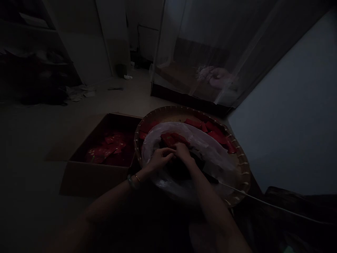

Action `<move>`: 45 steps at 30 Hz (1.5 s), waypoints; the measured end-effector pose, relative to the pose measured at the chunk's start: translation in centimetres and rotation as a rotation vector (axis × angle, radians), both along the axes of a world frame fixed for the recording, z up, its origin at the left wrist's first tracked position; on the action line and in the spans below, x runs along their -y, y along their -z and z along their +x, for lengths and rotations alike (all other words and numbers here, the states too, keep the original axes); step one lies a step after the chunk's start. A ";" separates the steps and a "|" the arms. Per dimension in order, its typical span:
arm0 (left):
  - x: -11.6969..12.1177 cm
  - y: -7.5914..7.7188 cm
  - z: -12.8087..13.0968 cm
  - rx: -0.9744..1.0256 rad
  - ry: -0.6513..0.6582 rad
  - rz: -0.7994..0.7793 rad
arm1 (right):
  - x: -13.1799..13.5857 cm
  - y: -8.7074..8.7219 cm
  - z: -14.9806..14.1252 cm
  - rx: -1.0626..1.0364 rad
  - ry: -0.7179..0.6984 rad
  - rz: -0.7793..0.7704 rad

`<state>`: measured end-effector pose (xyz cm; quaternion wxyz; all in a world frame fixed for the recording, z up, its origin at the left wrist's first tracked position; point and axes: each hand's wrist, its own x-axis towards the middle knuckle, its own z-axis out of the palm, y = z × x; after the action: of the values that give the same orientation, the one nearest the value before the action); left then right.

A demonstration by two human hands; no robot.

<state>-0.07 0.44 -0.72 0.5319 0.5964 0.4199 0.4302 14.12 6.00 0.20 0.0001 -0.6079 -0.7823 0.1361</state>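
The picture is very dark. My left hand [161,158] and my right hand [182,153] meet over a clear plastic bag [210,142], fingers curled in close to each other. What they pinch is too small and dim to make out. Just beyond my fingertips lie red packets [171,139] inside the bag's opening. Beneath my hands is a dark mass I cannot identify; a white cord [252,196] runs from its right side. All this rests on a round woven bamboo tray [246,172], with more red packets [217,135] along its far right side.
An open cardboard box [92,177] holding red packets [107,147] stands left of the tray. Behind is a netted enclosure with a pink item [219,77] inside. A pale wall [295,123] rises at right. Crumpled stuff [79,92] lies on the floor at far left.
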 end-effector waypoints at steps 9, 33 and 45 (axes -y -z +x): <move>0.1 -0.3 -0.2 -0.012 -0.233 0.103 | 0.3 -0.6 0.3 -0.075 0.079 0.121; 0.4 -0.1 0.1 0.047 0.024 -0.166 | 8.3 -0.1 3.8 -0.628 0.127 0.691; 0.5 0.0 -0.1 -0.013 0.046 -0.136 | 8.8 -0.1 3.4 -0.495 0.172 0.883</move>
<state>-0.16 -0.08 -0.69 0.5782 0.5710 0.4380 0.3845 17.50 -2.79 0.35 0.4532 -0.5618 -0.6888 -0.0682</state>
